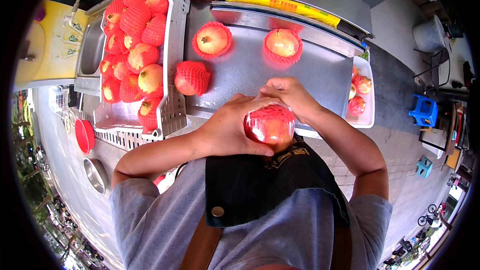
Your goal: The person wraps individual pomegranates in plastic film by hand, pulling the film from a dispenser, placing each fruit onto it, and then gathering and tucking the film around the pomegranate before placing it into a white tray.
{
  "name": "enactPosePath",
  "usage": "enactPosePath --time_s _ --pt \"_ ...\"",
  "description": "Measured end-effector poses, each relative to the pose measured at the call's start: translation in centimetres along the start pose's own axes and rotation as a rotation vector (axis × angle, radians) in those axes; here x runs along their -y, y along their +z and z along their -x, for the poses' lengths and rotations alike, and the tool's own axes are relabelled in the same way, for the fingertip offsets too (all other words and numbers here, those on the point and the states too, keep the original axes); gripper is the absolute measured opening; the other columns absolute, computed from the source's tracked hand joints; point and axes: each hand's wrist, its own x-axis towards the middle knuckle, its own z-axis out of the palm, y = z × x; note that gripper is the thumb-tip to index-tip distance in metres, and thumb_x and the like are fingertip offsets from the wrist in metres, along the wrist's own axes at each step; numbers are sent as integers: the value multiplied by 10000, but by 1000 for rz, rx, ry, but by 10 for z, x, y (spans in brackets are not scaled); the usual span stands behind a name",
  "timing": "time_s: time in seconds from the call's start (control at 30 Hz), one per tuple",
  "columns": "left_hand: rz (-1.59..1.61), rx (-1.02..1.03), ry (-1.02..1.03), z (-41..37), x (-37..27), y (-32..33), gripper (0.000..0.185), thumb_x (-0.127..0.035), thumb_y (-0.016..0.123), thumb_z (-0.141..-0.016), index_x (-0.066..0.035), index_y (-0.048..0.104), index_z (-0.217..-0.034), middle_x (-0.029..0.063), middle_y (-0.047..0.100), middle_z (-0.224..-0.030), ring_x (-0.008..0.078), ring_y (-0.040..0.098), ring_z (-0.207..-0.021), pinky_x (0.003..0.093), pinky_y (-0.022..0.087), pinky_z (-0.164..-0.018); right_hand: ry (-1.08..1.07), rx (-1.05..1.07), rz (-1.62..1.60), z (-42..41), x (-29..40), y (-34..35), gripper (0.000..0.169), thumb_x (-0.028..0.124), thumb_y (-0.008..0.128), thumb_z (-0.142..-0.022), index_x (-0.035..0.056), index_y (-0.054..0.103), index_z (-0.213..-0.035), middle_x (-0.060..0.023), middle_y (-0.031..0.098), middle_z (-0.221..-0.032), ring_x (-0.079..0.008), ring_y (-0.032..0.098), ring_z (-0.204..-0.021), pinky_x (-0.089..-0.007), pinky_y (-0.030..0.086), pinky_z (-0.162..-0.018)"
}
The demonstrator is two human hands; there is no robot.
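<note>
Close to my chest, my left hand (232,127) grips a pomegranate (270,125) covered in clear plastic film. The fingers of my right hand (288,93) are pinched at the top of the same fruit, where the film is gathered. Beyond my hands, two pomegranates stand in red foam nets on the steel counter (240,71), one at the left (212,40) and one at the right (282,44). Another pomegranate (192,78), its red net drawn over it, lies beside the crate.
A white plastic crate (173,45) of netted pomegranates stands left of the counter, next to a steel sink (93,47). At the right is a white tray (366,118) with several pomegranates. A yellow box (283,5) lies in a recess behind the counter. A red basin (84,135) sits lower left.
</note>
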Motion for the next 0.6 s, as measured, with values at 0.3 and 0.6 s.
enactPosePath --time_s 0.3,0.6 --pt "237 -89 -142 20 1 -7 698 -100 845 -599 -65 489 -1198 101 535 -1063 220 545 -1039 327 424 -967 -17 65 266 -2 9 -1 117 107 613 -834 -7 626 -808 -45 625 -767 -92 559 -722 -247 450 -659" --pt "-59 407 200 -47 10 -14 846 -427 779 -631 -85 441 -1327 185 272 -1445 340 252 -1340 425 223 -1071 97 361 169 -26 1 -8 445 360 594 -843 104 527 -1201 -88 526 -1199 -199 501 -1074 -372 440 -815"
